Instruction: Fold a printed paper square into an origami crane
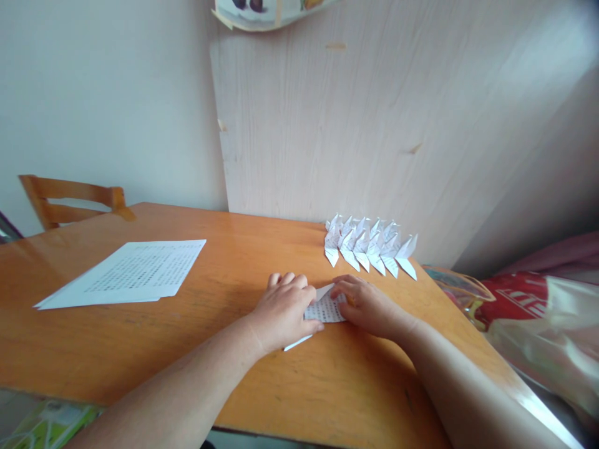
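A folded sheet of printed paper (326, 310) lies on the wooden table between my hands. My left hand (286, 312) grips its left side, the thumb along the near edge and the fingers curled at the far side. On the paper's right side, my right hand (362, 305) holds the edge with thumb and bent fingers. One white corner pokes out below my left hand. Parts of the sheet are hidden under the fingers. Beyond my right hand stand several folded paper pieces (360, 244) in two close rows, with pointed tips upward.
A stack of printed sheets (145, 268) rests on the left of the table (224, 349). A wooden chair (79, 187) stands at the far left. Walls border the table's back edge. Bags, one red (519, 296), sit beyond the right edge.
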A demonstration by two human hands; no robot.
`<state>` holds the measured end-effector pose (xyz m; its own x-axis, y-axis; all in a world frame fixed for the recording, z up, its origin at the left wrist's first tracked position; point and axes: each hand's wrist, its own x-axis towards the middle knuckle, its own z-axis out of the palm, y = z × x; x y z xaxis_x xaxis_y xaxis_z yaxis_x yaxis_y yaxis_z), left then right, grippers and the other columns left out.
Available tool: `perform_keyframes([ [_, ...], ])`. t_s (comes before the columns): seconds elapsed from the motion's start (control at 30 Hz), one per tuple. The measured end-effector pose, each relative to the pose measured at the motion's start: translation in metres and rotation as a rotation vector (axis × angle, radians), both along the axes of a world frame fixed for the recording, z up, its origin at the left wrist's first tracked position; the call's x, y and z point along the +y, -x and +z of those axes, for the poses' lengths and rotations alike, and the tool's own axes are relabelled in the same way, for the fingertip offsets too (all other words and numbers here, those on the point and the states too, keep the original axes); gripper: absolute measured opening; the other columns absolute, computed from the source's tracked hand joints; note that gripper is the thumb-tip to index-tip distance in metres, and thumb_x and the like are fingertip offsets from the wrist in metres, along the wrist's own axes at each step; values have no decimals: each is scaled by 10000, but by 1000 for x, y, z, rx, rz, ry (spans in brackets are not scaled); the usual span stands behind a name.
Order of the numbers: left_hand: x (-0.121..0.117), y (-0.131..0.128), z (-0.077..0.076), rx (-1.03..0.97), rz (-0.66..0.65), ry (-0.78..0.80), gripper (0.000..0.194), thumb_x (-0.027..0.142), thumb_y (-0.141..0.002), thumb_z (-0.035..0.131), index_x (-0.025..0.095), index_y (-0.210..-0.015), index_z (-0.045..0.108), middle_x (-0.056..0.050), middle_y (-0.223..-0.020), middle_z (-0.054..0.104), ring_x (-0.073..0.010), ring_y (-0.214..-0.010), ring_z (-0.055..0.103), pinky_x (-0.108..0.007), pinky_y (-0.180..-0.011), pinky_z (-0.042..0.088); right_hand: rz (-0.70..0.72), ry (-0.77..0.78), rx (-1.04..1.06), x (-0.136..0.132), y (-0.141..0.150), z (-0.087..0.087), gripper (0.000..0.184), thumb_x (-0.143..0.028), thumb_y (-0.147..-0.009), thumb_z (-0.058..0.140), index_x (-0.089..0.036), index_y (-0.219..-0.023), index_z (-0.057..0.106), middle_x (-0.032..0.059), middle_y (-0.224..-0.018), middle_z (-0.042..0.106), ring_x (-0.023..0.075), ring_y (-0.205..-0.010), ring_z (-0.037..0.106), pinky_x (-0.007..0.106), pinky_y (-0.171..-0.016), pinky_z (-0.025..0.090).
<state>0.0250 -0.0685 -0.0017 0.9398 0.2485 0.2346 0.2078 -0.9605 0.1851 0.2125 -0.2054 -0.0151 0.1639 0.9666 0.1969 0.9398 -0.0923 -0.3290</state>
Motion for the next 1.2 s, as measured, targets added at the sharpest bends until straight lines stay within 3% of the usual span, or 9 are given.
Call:
perform_keyframes([
  [0.1,0,0,0,-3,-13,16,353,506,-736,786,249,-935,650,-31,-1007,625,-268,-1026,524,-408,-884,332,12,11,6,1,-2,-2,400,-95,-805,538,-231,-1153,680,70,-1152,651,215,-1013,612,331,-870,466],
  [0.27,0,1,2,-18,-17,26,282,438,-756,785,248,-912,647,-18,-978,632,-251,-1004,535,-392,-869,331,-12,8,-27,3,-2,-3,407,-149,-826,558,-244,-1209,656,84,-1302,609,251,-1183,550,377,-982,399],
  [0.47,2,1,1,-9,-52,17,179,393,-818,720,271,-941,675,-25,-997,637,-262,-1022,538,-402,-878,331,-164,-37,-1,9,-3,-9,388,-166,-798,548,-154,-1181,604,111,-1112,675,250,-1072,582,361,-925,415],
  [0.63,5,1,-2,-7,-54,5,165,373,-852,665,273,-984,665,-28,-1012,655,-262,-1024,543,-413,-882,331,-130,-31,-41,14,-5,-11,525,-189,-836,524,-155,-1360,533,127,-1312,626,276,-1219,521,395,-1003,366],
  [0.77,7,2,-2,-6,-53,-29,134,299,-870,612,271,-990,666,-26,-1031,662,-261,-1031,540,-418,-878,327,-170,-2,-91,15,-3,-7,449,-224,-849,538,-183,-1290,612,105,-1222,677,281,-1139,566,387,-948,379],
  [1.0,14,1,0,8,-28,-70,264,171,-883,510,283,-1024,702,-38,-1027,664,-252,-1025,543,-413,-869,328,-234,21,-203,10,10,7,189,-229,-875,515,-215,-895,703,74,-891,722,242,-901,634,332,-771,385],
  [1.1,14,0,3,60,-3,-60,267,195,-923,453,254,-963,711,-43,-987,681,-252,-998,555,-417,-861,329,-256,64,-220,6,20,9,211,-207,-872,483,-214,-935,685,78,-844,725,227,-791,654,309,-657,354],
  [1.2,12,-2,7,97,49,-21,397,352,-1008,354,223,-837,688,-52,-950,689,-255,-963,570,-418,-835,332,-263,93,-169,3,30,8,290,-195,-867,464,-209,-1100,636,77,-850,740,226,-752,679,295,-613,337],
])
